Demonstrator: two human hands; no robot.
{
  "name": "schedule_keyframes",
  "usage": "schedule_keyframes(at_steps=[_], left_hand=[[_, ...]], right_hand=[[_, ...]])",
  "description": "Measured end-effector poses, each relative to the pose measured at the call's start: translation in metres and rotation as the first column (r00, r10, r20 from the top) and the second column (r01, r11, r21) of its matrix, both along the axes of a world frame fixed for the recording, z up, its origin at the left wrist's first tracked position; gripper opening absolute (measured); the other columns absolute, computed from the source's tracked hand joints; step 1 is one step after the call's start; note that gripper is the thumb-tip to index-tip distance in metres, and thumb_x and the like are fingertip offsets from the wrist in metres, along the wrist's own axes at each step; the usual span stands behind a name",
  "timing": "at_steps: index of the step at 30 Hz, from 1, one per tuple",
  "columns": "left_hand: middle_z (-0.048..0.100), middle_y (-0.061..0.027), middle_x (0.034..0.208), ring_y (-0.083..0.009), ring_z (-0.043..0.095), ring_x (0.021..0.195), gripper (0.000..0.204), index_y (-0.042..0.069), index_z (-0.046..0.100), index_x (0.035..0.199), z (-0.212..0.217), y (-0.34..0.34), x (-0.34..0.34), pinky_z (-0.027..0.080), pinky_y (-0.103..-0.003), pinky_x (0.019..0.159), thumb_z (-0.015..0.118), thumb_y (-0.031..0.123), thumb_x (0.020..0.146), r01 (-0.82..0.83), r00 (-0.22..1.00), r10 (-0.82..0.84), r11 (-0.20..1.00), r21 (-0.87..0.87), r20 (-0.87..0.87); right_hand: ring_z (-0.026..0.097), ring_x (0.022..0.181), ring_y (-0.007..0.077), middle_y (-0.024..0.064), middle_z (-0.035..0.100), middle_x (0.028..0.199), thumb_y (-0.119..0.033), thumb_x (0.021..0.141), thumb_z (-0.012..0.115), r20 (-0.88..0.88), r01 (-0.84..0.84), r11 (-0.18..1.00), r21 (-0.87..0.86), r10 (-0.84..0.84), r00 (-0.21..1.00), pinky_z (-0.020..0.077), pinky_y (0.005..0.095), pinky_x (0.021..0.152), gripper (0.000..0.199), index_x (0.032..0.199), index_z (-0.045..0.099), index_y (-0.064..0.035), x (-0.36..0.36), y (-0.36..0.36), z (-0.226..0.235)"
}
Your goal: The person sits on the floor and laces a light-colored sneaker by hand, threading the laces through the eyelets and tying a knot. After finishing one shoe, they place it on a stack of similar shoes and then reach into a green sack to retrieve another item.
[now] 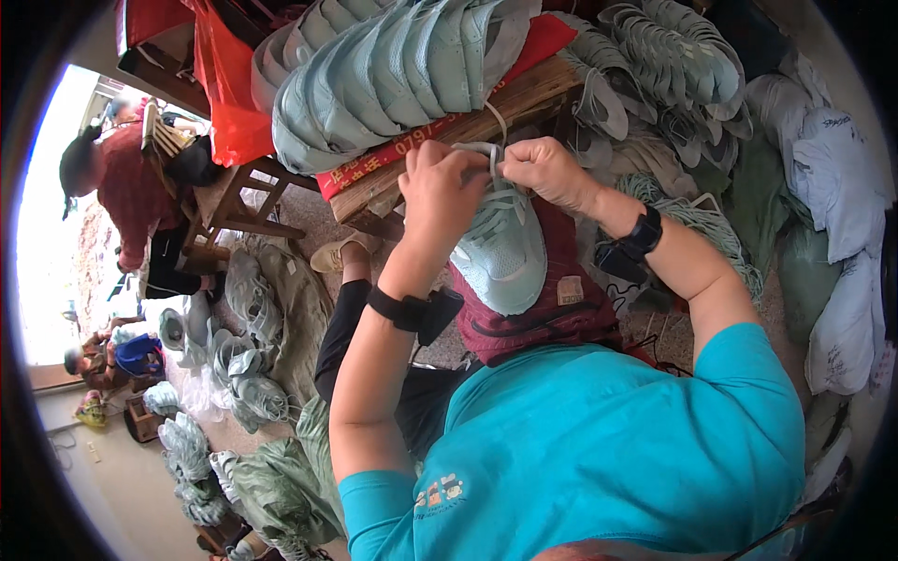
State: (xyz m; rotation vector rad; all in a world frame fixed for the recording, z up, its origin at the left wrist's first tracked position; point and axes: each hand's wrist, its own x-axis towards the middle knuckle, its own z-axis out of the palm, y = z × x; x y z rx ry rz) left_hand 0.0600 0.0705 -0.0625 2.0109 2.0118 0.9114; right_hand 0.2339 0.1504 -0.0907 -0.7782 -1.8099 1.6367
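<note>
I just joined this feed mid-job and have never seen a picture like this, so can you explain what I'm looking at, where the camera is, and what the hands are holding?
There is no machine here: it is one person working with bare hands. The single picture comes from a wide-angle camera worn on the head, looking down, so edges bend near the rim and the forearms come up from below. The picture's left is the person's left.

The left hand and right hand meet above a pale green shoe resting on a dark red cloth over the lap. Both pinch its white lace near the top of the shoe. Each wrist wears a black band.

Ahead, a wooden bench carries a row of matching shoes. More shoes are heaped at upper right and on the floor at left. Another person sits at far left.
</note>
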Motion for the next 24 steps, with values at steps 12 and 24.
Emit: schedule_keyframes(at_steps=[12, 24], left_hand=[[0.055, -0.0043, 0.088, -0.0267, 0.053, 0.093, 0.008, 0.013, 0.065, 0.082, 0.010, -0.006, -0.005, 0.039, -0.042, 0.075, 0.064, 0.011, 0.074, 0.105, 0.937, 0.003, 0.951, 0.289, -0.349], [0.035, -0.0229, 0.140, -0.0342, 0.031, 0.134, 0.059, -0.005, 0.037, 0.139, -0.027, -0.050, 0.003, 0.024, -0.041, 0.112, 0.044, 0.036, 0.098, -0.150, 0.841, 0.055, 0.980, 0.134, 0.538]], right_hand=[[0.053, 0.076, 0.0065, -0.0010, 0.059, 0.081, -0.027, 0.093, 0.064, 0.125, 0.071, 0.996, 0.059, -0.078, 0.989, 0.0451, 0.0246, 0.067, 0.025, 0.091, 0.062, -0.0029, 0.014, 0.008, -0.018], [0.056, 0.109, 0.0172, 0.0081, 0.064, 0.115, -0.048, 0.101, 0.042, -0.219, -0.047, 0.849, -0.526, -0.081, 0.972, 0.0423, 0.0314, 0.097, 0.052, 0.119, 0.061, -0.0030, 0.000, 0.001, -0.018]])
